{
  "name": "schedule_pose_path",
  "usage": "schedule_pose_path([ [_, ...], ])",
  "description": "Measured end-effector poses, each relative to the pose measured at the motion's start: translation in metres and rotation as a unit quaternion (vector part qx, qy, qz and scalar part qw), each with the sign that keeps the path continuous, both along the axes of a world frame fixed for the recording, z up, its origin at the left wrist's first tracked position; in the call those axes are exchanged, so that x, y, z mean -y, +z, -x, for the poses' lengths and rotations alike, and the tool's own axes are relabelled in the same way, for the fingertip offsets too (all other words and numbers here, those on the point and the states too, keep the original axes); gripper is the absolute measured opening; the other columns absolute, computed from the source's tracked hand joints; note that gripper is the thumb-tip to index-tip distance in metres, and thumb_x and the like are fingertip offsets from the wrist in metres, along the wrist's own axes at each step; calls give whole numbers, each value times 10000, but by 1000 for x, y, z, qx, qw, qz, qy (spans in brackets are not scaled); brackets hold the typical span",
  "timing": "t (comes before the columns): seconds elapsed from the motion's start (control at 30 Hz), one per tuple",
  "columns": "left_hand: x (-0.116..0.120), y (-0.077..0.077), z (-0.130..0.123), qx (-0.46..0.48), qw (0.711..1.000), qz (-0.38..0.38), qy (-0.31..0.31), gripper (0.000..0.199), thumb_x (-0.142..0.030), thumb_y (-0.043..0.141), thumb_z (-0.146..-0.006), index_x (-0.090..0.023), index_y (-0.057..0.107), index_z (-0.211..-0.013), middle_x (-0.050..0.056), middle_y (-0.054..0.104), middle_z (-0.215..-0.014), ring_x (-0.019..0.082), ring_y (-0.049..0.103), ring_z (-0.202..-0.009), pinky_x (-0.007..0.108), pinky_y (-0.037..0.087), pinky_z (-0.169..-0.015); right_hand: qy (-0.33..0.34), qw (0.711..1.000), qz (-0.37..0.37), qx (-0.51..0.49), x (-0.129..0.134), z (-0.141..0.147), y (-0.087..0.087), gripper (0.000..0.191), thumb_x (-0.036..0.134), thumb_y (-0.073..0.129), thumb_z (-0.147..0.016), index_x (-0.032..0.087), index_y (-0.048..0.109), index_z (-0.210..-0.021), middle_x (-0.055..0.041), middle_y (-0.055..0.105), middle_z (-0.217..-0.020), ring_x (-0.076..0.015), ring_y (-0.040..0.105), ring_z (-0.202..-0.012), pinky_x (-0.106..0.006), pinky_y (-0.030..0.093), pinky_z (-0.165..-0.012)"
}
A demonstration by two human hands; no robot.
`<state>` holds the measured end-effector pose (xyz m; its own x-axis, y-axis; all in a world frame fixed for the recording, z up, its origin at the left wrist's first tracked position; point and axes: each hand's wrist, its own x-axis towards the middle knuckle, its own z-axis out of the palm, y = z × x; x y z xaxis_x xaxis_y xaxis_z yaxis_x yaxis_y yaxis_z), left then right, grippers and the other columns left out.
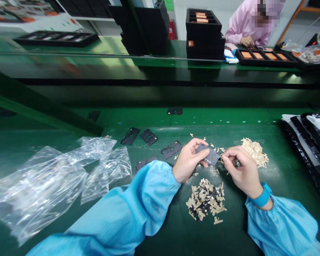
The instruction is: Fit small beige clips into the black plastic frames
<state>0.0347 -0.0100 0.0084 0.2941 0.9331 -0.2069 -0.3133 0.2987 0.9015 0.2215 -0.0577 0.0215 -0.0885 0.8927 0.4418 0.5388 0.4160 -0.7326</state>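
Observation:
My left hand [188, 159] grips a dark grey flat plate [211, 157] between thumb and fingers, tilted above the green table. Close to the plate's right edge, my right hand [241, 169] is closed in a pinch; whatever lies between its fingertips is too small to name. Below the hands lies a pile of small beige and black pieces [206, 201]. A second pile of beige pieces [255, 153] is behind my right hand. Several dark plates, one of them here [171, 149], lie left of my left hand.
Clear plastic bags [42, 185] cover the left of the green table [154, 245]. Black-edged packages [309, 149] are stacked at the right. Beyond a ledge stand black trays [204, 39], and a person in pink [240, 23] works there. A green post [42, 103] slants at the left.

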Motion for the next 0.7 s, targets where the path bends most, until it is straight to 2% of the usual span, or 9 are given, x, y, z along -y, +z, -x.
schedule_pose_path([
  [0.23,1,3,-1,10,1000,20,12,463,-387,879,-661,-150,598,-943,-22,592,-810,52,558,-528,168,519,-420,15,999,-26,34,1,-1,0,113,132,600,-967,220,611,-897,-11,598,-813,-135,514,-631,-271,430,-573],
  [0.7,1,0,-1,14,1000,15,10,457,-387,878,-672,-152,609,-958,-25,585,-785,58,557,-539,168,535,-428,11,1000,-12,21,3,3,2,119,140,595,-961,228,606,-882,-15,607,-803,-144,525,-625,-278,435,-554],
])
